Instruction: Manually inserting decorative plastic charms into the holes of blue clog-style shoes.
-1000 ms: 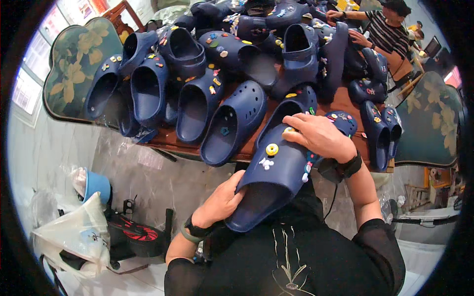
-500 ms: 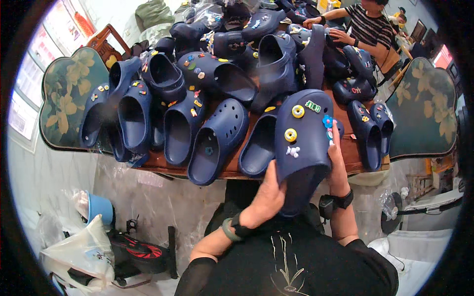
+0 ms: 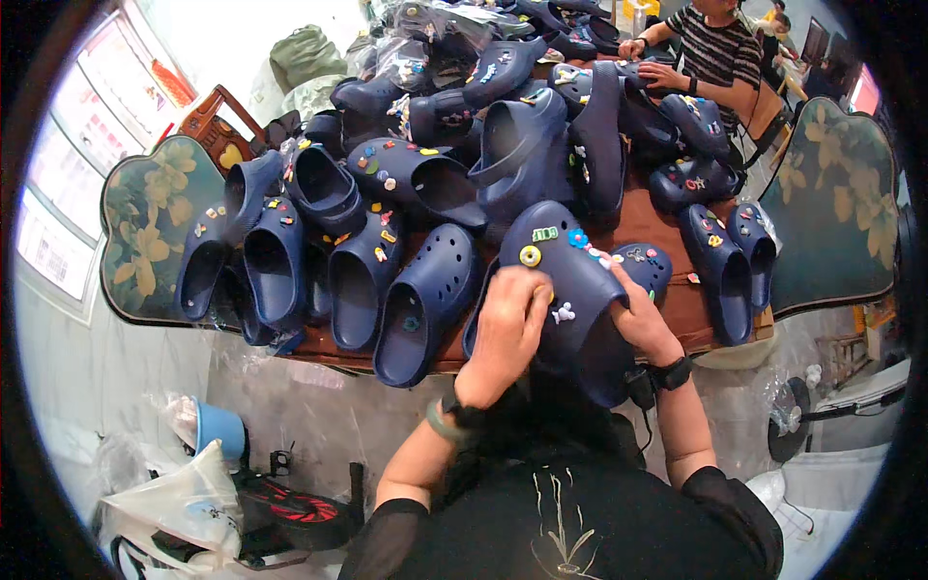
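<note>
My right hand (image 3: pixel 646 324) grips the charm-dotted navy clog (image 3: pixel 585 280) by its side near the opening; my left hand (image 3: pixel 507 319), fingers bent, curls against the other side, and I can't tell whether it pinches anything. The clog is tilted before me at the near edge of the table (image 3: pixel 684 309). Should my right grip slacken under a hard push, it could twist and drop; a careless rub might loosen the white charm (image 3: pixel 564 312).
</note>
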